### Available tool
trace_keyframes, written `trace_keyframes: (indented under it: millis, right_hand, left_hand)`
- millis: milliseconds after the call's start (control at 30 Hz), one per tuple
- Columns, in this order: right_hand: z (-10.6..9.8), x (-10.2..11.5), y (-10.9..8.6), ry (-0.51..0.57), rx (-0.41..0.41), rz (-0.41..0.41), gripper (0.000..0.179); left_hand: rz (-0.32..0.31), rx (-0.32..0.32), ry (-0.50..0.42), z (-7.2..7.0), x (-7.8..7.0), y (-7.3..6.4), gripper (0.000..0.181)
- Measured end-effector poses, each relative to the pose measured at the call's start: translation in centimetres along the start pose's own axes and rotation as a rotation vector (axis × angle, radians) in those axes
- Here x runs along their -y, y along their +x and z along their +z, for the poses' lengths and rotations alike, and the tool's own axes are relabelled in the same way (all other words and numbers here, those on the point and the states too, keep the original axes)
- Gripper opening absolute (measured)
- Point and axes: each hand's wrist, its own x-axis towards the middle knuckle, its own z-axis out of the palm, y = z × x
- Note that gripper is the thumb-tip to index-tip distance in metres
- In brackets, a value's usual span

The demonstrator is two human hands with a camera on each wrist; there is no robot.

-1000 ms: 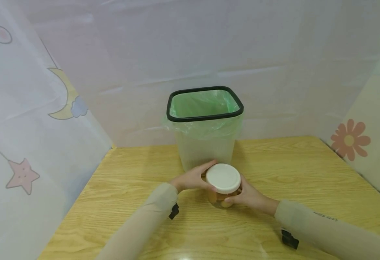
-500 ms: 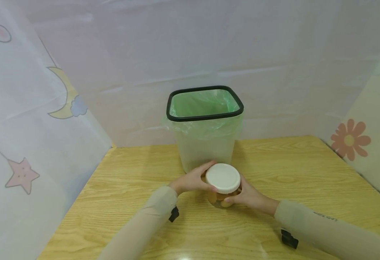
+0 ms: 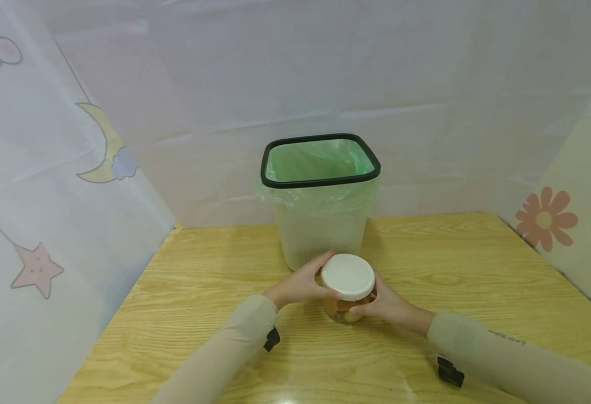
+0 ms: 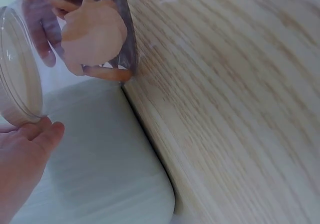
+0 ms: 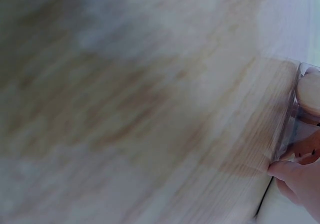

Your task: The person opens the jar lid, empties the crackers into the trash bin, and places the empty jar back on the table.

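Note:
A clear jar (image 3: pixel 337 310) stands upright on the wooden table, with tan, cookie-like pieces (image 4: pixel 95 33) visible through its wall. Its round white lid (image 3: pixel 348 276) sits on top. My left hand (image 3: pixel 302 281) grips the lid from the left, thumb at the near side and fingers at the far side. Lower down, my right hand (image 3: pixel 388 303) holds the jar's body from the right. In the right wrist view, the fingertips (image 5: pixel 282 170) press on the clear wall near the table. Part of the far fingers is hidden behind the jar.
Right behind the jar stands a pale trash bin (image 3: pixel 320 227) with a black rim (image 3: pixel 320 183) and a thin greenish liner bag (image 3: pixel 315 160). The wooden table (image 3: pixel 199 280) ends at cloth-covered walls (image 3: pixel 426 84) at the back and sides.
Both hands keep their hold on the jar and lid. The left hand has shifted very slightly; the view has moved a little. The lid still sits on the jar.

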Motion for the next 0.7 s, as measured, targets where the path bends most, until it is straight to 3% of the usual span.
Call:
trace_keyframes:
  millis: [233, 700]
  right_hand:
    - [-0.07, -0.13, 0.01, 0.001, 0.016, -0.007, 0.110]
    - [0.03, 0.26, -0.08, 0.019, 0.009, -0.008, 0.109]
  left_hand:
    - [0.019, -0.017, 0.053, 0.25, -0.15, -0.15, 0.094]
    - [0.010, -0.058, 0.055, 0.64, -0.59, -0.46, 0.095]
